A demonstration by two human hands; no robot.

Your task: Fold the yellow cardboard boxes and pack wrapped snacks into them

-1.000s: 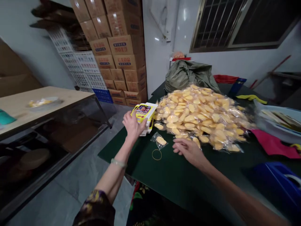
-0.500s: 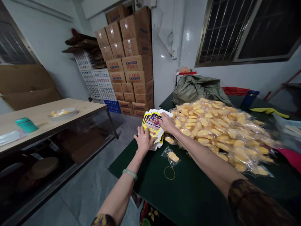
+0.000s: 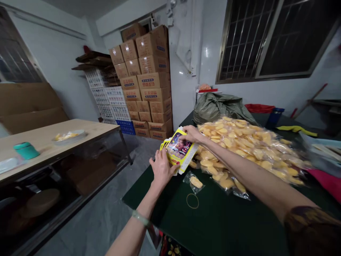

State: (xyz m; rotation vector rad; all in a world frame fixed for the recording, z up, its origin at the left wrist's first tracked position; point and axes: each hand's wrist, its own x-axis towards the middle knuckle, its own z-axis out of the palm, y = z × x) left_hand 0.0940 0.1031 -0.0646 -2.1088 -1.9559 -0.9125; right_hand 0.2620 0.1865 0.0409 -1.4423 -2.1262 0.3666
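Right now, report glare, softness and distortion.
Head view: glints on clear plastic wrappers of yellow oval pieces; head view: yellow-and-white printed cardboard, small print unreadable; head view: barred metal-framed window, slanted, likely by lens distortion.

Near Side Lay Open; Heap Blocked the Right

On my feed, bare green tabletop [image 3: 226,220] gave me room nearer than both hands, widest on the near side of the right forearm. To the right of the left hand [image 3: 161,168] and slightly nearer, one wrapped yellow piece [image 3: 196,182] stood in the lane, a thin rubber band [image 3: 192,208] lying nearer than it. Right of the right hand [image 3: 193,135], a heap of wrapped pieces [image 3: 255,142] barred any low sweep; farther beyond, a crumpled grey-green cover [image 3: 222,108] rose. Printed cards [image 3: 178,147] filled the gap between my hands. Leftward, past the table edge, I had open floor [image 3: 93,209].
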